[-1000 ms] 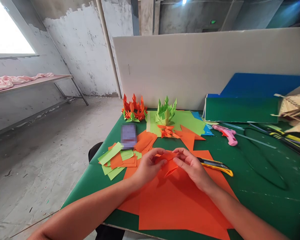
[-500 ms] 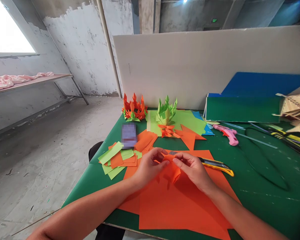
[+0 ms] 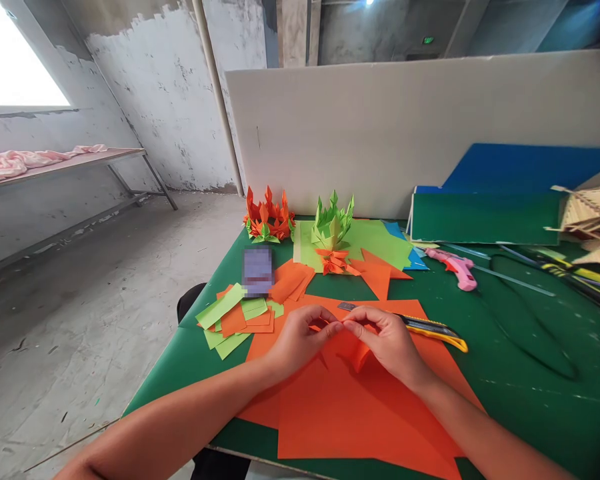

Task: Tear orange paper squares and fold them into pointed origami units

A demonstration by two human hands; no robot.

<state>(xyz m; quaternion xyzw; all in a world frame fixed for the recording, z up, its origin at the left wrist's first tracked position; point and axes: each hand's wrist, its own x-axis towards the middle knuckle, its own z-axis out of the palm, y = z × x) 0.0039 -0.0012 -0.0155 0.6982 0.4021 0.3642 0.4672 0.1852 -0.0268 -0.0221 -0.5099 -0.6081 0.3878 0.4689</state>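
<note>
A small folded piece of orange paper (image 3: 359, 355) is pinched between my two hands above large orange sheets (image 3: 353, 417). My left hand (image 3: 300, 339) has its thumb and forefinger pressed together at the paper's upper edge. Facing it, my right hand (image 3: 389, 341) pinches the same edge, and the thumb tips nearly meet. The fold hangs below my right fingers; much of it is hidden behind them. Just beyond my right hand, a yellow-and-black utility knife (image 3: 437, 331) lies on the orange paper.
Green and orange paper slips (image 3: 225, 310) lie left, beside a blurred purple rectangle (image 3: 258, 270). An orange paper crown-like piece (image 3: 267, 217) and a green one (image 3: 333, 223) stand behind. At right are a pink glue gun (image 3: 453, 267), its cable and a green board (image 3: 485, 217).
Both hands have closed in at the paper's top edge, the thumb tips now closer together. Less of the folded orange paper shows, and it hangs slightly further right.
</note>
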